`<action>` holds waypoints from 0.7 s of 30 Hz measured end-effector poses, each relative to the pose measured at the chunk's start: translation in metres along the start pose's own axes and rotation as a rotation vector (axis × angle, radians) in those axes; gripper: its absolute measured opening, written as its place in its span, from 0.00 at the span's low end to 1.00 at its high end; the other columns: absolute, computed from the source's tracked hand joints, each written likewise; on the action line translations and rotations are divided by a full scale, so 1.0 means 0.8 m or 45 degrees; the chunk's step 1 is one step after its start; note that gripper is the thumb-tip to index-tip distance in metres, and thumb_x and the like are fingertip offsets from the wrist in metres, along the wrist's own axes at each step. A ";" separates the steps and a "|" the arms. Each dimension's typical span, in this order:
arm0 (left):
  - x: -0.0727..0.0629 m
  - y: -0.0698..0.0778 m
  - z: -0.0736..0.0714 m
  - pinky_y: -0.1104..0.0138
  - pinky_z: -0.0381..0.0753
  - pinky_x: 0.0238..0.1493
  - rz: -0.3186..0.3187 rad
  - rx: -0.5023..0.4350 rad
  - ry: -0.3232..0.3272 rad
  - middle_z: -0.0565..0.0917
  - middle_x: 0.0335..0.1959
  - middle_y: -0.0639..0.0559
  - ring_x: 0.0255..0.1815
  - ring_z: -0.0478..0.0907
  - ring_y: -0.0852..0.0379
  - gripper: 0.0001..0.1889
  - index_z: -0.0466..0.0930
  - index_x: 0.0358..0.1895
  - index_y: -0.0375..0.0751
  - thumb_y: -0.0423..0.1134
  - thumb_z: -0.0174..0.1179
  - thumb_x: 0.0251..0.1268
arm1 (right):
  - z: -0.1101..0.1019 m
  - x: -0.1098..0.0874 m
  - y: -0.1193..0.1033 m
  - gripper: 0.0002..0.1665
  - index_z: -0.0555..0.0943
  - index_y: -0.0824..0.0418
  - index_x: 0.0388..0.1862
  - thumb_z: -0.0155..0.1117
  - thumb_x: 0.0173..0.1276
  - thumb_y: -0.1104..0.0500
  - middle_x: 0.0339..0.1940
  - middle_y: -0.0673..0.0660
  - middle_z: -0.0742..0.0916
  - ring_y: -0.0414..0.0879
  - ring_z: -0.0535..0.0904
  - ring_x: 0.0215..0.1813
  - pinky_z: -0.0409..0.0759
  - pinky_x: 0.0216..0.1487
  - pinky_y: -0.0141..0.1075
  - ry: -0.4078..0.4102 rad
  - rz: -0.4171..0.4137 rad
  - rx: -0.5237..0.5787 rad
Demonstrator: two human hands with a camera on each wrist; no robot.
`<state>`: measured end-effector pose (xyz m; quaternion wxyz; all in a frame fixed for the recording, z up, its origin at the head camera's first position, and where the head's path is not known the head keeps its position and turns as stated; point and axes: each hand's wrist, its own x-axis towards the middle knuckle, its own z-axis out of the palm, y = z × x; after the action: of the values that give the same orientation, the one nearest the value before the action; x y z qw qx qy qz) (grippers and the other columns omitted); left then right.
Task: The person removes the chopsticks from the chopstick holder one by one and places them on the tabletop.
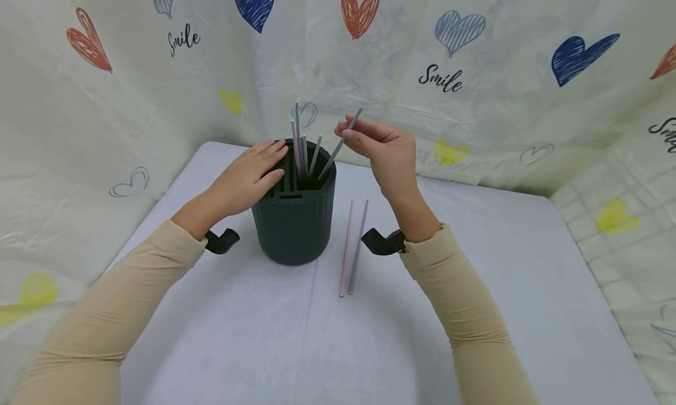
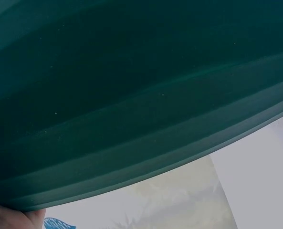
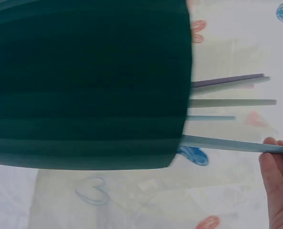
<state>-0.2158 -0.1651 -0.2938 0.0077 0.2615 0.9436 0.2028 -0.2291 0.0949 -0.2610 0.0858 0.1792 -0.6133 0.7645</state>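
Observation:
A dark green utensil holder [image 1: 293, 232] with slots in its top stands upright on the table. My left hand [image 1: 248, 173] rests on the holder's left top edge, fingers fairly straight. With thumb and fingers, my right hand [image 1: 388, 155] pinches a blue-grey chopstick [image 1: 340, 145], tilted, its lower end inside the holder's right opening. The right wrist view also shows this chopstick [image 3: 227, 143] crossing the holder's rim. Several other chopsticks [image 1: 297, 129] stand in the same opening; their lower ends are hidden.
A pink chopstick [image 1: 346, 246] and a purple chopstick [image 1: 359, 246] lie side by side on the white table [image 1: 253, 340], right of the holder. Behind hangs a pale curtain [image 1: 317, 58] printed with hearts. Black wrist cameras [image 1: 222, 241] sit under both wrists.

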 end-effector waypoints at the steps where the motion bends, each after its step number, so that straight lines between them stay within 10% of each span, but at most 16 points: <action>1: 0.000 0.000 0.000 0.49 0.39 0.83 0.001 0.000 0.001 0.49 0.82 0.43 0.84 0.40 0.44 0.30 0.49 0.79 0.37 0.47 0.38 0.83 | 0.000 0.000 -0.006 0.15 0.86 0.72 0.48 0.71 0.61 0.70 0.35 0.52 0.92 0.45 0.90 0.43 0.85 0.56 0.39 0.004 -0.020 0.005; 14: 0.001 -0.002 0.001 0.50 0.39 0.84 0.003 -0.004 0.015 0.50 0.82 0.44 0.84 0.41 0.44 0.30 0.50 0.79 0.37 0.47 0.38 0.82 | -0.001 -0.011 -0.074 0.17 0.85 0.76 0.47 0.72 0.59 0.72 0.34 0.55 0.92 0.51 0.91 0.40 0.88 0.48 0.40 0.204 -0.410 -0.004; 21: 0.000 -0.001 0.000 0.50 0.39 0.83 0.000 -0.012 0.016 0.50 0.82 0.44 0.84 0.41 0.44 0.30 0.50 0.79 0.37 0.47 0.39 0.82 | -0.002 -0.018 -0.102 0.15 0.86 0.78 0.42 0.72 0.53 0.78 0.31 0.63 0.91 0.55 0.90 0.35 0.88 0.45 0.41 0.330 -0.449 0.255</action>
<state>-0.2159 -0.1656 -0.2938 0.0028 0.2601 0.9427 0.2089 -0.1871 0.1171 -0.1926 0.2777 0.1913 -0.4774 0.8114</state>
